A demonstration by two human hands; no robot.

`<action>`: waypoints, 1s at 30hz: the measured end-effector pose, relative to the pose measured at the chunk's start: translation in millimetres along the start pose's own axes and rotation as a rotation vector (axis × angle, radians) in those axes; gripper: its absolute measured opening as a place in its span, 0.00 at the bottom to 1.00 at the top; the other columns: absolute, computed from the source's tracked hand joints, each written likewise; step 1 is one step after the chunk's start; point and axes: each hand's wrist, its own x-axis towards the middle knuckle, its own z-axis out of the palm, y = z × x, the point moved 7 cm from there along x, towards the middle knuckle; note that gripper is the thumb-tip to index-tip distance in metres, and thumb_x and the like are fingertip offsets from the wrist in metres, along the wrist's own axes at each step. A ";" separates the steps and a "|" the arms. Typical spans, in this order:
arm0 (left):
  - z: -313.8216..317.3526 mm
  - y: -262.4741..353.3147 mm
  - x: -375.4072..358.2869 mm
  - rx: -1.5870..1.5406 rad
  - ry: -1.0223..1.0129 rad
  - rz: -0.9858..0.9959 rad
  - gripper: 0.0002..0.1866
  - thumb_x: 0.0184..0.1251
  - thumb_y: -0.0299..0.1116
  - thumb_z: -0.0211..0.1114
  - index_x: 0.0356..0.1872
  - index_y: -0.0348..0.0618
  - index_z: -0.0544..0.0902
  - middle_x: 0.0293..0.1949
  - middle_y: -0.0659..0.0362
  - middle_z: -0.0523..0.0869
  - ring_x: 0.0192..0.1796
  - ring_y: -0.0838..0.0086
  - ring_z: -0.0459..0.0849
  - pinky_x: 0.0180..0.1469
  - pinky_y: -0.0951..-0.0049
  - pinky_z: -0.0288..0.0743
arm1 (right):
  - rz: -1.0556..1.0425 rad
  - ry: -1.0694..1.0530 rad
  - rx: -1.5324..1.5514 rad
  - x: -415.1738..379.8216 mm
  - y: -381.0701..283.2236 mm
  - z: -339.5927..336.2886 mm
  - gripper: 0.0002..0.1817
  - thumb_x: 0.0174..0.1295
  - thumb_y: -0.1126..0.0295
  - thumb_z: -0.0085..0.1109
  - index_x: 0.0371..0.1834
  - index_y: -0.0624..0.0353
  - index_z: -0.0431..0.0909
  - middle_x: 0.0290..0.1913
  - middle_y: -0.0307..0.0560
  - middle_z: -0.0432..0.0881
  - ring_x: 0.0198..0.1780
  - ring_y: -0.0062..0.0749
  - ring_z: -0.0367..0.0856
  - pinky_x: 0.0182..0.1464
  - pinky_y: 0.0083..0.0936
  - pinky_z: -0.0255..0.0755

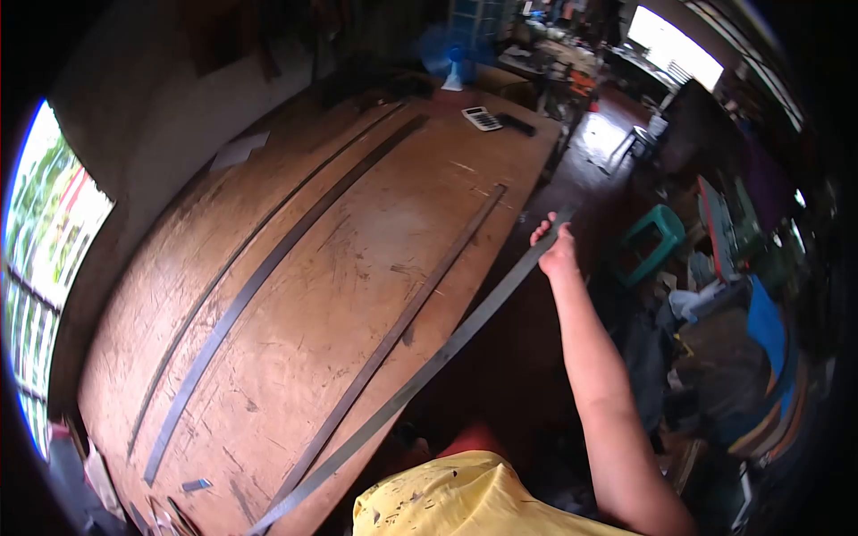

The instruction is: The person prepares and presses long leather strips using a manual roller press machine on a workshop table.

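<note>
My right hand (556, 246) is stretched out past the table's right side, its fingers closed around the far part of a long, flat dark-grey strip (447, 349). From there the strip runs diagonally toward me, hanging beside the table and crossing its near right edge down to the bottom of the view. Beside it, on the brown wooden table (313, 357), lies a narrow brown strip (393, 338). Farther left are a wide dark strip (259, 272) and a thin dark strip (241, 248), roughly parallel. My left hand is out of view.
A calculator (483, 119) and a dark flat object (516, 124) lie at the table's far end, near a blue fan (454, 71). A green stool (651, 243) stands to the right, with cluttered piles beyond it. A small blue-grey piece (196, 485) lies near left.
</note>
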 end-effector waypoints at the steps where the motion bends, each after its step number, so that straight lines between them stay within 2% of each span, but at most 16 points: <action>1: 4.0 -9.1 -0.9 -0.024 0.002 -0.014 0.15 0.45 0.27 0.76 0.36 0.35 0.85 0.25 0.58 0.84 0.22 0.69 0.82 0.23 0.73 0.76 | 0.013 0.004 -0.010 17.7 -1.8 1.0 0.28 0.83 0.42 0.32 0.55 0.49 0.77 0.35 0.37 0.78 0.35 0.29 0.75 0.44 0.31 0.76; 5: 21.4 -39.0 6.1 -0.112 -0.056 -0.012 0.14 0.47 0.27 0.75 0.36 0.35 0.84 0.25 0.58 0.84 0.22 0.69 0.82 0.23 0.73 0.76 | 0.092 0.034 -0.080 77.0 -5.0 -1.3 0.31 0.82 0.41 0.31 0.53 0.55 0.78 0.34 0.37 0.76 0.36 0.29 0.75 0.45 0.31 0.77; 7: 46.0 -45.3 -1.7 -0.199 -0.129 -0.024 0.10 0.54 0.25 0.72 0.36 0.39 0.82 0.24 0.58 0.82 0.21 0.68 0.81 0.22 0.71 0.75 | 0.149 -0.006 -0.051 109.4 -1.8 -7.1 0.32 0.82 0.42 0.32 0.52 0.61 0.77 0.34 0.39 0.75 0.36 0.30 0.74 0.45 0.32 0.77; 8: 59.3 -43.9 -15.5 -0.218 -0.037 -0.040 0.08 0.57 0.24 0.71 0.37 0.39 0.83 0.26 0.57 0.85 0.20 0.70 0.80 0.22 0.71 0.75 | 0.177 -0.089 -0.036 132.7 0.4 -16.9 0.32 0.83 0.43 0.33 0.52 0.64 0.76 0.35 0.40 0.74 0.36 0.30 0.73 0.45 0.32 0.76; 9: 68.3 -36.0 -32.2 -0.228 0.065 -0.050 0.06 0.59 0.24 0.71 0.37 0.39 0.84 0.28 0.55 0.88 0.20 0.73 0.80 0.22 0.72 0.74 | 0.173 -0.059 -0.077 147.6 1.5 -23.3 0.31 0.83 0.44 0.34 0.51 0.65 0.75 0.35 0.41 0.73 0.36 0.31 0.72 0.45 0.32 0.75; 11: 86.4 -26.8 -55.4 -0.190 0.209 -0.154 0.06 0.63 0.27 0.72 0.38 0.39 0.84 0.29 0.55 0.89 0.20 0.75 0.79 0.21 0.73 0.72 | 0.219 -0.023 -0.077 186.8 1.5 -43.6 0.24 0.82 0.49 0.42 0.45 0.62 0.73 0.35 0.42 0.73 0.35 0.31 0.71 0.44 0.34 0.75; 13: 93.8 -21.1 -70.9 -0.115 0.241 -0.180 0.05 0.67 0.28 0.71 0.37 0.39 0.85 0.29 0.55 0.90 0.21 0.76 0.79 0.23 0.73 0.72 | 0.253 0.049 -0.243 212.0 -3.4 -51.0 0.15 0.79 0.58 0.55 0.38 0.58 0.73 0.32 0.40 0.76 0.34 0.31 0.74 0.43 0.31 0.77; 14: 92.8 -20.1 -76.3 -0.050 0.279 -0.205 0.06 0.66 0.29 0.72 0.36 0.38 0.86 0.28 0.56 0.90 0.21 0.77 0.78 0.24 0.73 0.71 | 0.329 -0.033 -0.371 228.0 -5.7 -55.7 0.11 0.78 0.64 0.58 0.37 0.57 0.74 0.33 0.39 0.78 0.35 0.31 0.77 0.44 0.30 0.78; 15: 94.2 -21.9 -82.1 0.005 0.316 -0.231 0.06 0.65 0.30 0.74 0.34 0.37 0.88 0.28 0.56 0.90 0.21 0.78 0.78 0.24 0.72 0.70 | 0.289 -0.052 -0.320 247.1 -9.3 -57.8 0.08 0.76 0.68 0.59 0.38 0.58 0.76 0.33 0.40 0.79 0.36 0.30 0.78 0.45 0.30 0.78; 16: 95.2 -24.7 -87.3 0.069 0.376 -0.244 0.08 0.65 0.31 0.75 0.33 0.36 0.89 0.27 0.58 0.89 0.21 0.79 0.78 0.25 0.73 0.68 | 0.274 -0.097 -0.358 267.4 -12.9 -62.1 0.05 0.75 0.70 0.61 0.42 0.60 0.78 0.35 0.41 0.80 0.39 0.31 0.81 0.47 0.30 0.80; 17: 95.4 -24.1 -89.9 0.140 0.431 -0.260 0.09 0.64 0.33 0.76 0.31 0.36 0.90 0.25 0.59 0.89 0.21 0.79 0.77 0.26 0.74 0.67 | 0.257 -0.056 -0.451 281.3 -17.2 -64.8 0.05 0.74 0.72 0.61 0.44 0.62 0.79 0.37 0.43 0.82 0.42 0.32 0.82 0.51 0.31 0.82; 18: 92.3 -24.4 -92.1 0.200 0.465 -0.285 0.11 0.63 0.34 0.77 0.31 0.35 0.90 0.25 0.59 0.88 0.22 0.79 0.78 0.27 0.75 0.67 | 0.262 -0.030 -0.536 280.4 -14.4 -63.3 0.05 0.74 0.72 0.62 0.45 0.63 0.79 0.39 0.45 0.83 0.44 0.33 0.84 0.56 0.32 0.83; 21: 87.6 -19.0 -101.5 0.337 0.565 -0.319 0.13 0.59 0.37 0.79 0.30 0.36 0.91 0.23 0.60 0.88 0.23 0.79 0.79 0.28 0.75 0.67 | 0.265 -0.040 -0.704 288.1 -11.3 -67.4 0.07 0.74 0.71 0.62 0.48 0.64 0.79 0.42 0.46 0.83 0.47 0.36 0.85 0.59 0.34 0.82; 25: 83.3 -28.4 -94.1 0.382 0.574 -0.366 0.12 0.56 0.36 0.81 0.27 0.36 0.91 0.22 0.59 0.88 0.22 0.78 0.80 0.27 0.72 0.68 | 0.254 -0.042 -0.770 325.7 -27.4 -92.9 0.11 0.74 0.71 0.63 0.53 0.67 0.79 0.47 0.49 0.82 0.51 0.38 0.85 0.61 0.38 0.82; 27: 91.0 -12.3 -95.4 0.403 0.610 -0.391 0.12 0.55 0.34 0.82 0.26 0.35 0.91 0.21 0.58 0.87 0.22 0.78 0.80 0.27 0.71 0.69 | 0.237 -0.024 -0.764 333.7 -32.0 -99.3 0.12 0.74 0.71 0.63 0.53 0.66 0.79 0.48 0.48 0.83 0.53 0.39 0.85 0.64 0.39 0.81; 30: 75.7 -34.3 -80.3 0.398 0.616 -0.386 0.12 0.53 0.34 0.84 0.27 0.35 0.91 0.21 0.58 0.88 0.22 0.76 0.82 0.26 0.71 0.71 | 0.247 -0.069 -0.802 334.3 -34.6 -93.9 0.14 0.73 0.69 0.65 0.55 0.67 0.80 0.49 0.48 0.83 0.53 0.37 0.85 0.65 0.37 0.80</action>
